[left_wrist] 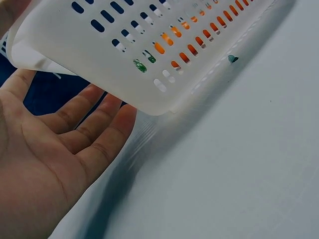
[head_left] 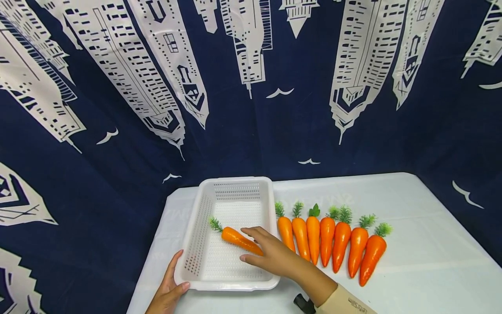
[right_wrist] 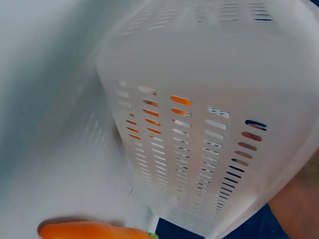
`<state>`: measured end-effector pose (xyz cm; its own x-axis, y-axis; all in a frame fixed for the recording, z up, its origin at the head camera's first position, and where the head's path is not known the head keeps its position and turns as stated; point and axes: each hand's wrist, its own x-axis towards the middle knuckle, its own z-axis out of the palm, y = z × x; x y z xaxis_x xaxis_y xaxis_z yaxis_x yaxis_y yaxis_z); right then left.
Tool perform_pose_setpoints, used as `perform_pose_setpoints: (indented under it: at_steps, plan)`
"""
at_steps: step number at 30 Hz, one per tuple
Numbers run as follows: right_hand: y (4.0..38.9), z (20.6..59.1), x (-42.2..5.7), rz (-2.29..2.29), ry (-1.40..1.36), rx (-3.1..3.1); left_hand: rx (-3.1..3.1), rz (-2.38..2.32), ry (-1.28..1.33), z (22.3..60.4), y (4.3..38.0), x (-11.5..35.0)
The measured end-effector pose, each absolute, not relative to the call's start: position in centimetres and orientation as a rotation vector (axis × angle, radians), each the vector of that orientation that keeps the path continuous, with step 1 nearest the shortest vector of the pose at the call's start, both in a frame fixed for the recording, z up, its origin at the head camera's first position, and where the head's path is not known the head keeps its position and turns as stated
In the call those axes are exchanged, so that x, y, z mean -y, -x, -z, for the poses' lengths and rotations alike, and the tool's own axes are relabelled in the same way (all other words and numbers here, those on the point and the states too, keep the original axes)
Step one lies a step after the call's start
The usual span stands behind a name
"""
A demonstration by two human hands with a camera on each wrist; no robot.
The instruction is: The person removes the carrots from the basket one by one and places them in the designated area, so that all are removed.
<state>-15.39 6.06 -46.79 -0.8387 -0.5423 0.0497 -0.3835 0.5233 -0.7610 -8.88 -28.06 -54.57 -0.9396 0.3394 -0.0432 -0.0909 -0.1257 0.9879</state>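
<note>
A white plastic basket [head_left: 227, 285] with slotted walls stands on the left of the table. My left hand [head_left: 168, 288] holds its front left corner, thumb over the rim; in the left wrist view, the hand's fingers [left_wrist: 97, 149] reach behind the basket wall [left_wrist: 89, 55]. Inside the basket an orange carrot [head_left: 237, 239] with a green top lies slanted. My right hand [head_left: 272, 253] reaches over the right rim, fingers and thumb spread apart around the carrot's narrow end. Orange bits show through the slots in both wrist views. In the right wrist view, the basket wall [right_wrist: 199, 64] hides the right fingers.
Several orange carrots [head_left: 342, 244] with green tops lie in a row right of the basket. A small black object [head_left: 303, 303] sits near the right forearm. Behind the white table [head_left: 431, 244] hangs a dark blue cloth [head_left: 255, 144] with white buildings.
</note>
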Motion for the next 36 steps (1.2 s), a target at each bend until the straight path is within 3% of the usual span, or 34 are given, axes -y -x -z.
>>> perform_pose_setpoints:
  at_steps: [15,36]
  plan:
    - [17.2,46.8,-4.0,1.087,0.873,-2.589,-1.861,-2.145,-0.260,54.8,9.0,28.2]
    - [19.5,47.5,-1.7,1.078,0.769,-2.503,-1.849,-2.149,-0.246,54.7,9.0,28.3]
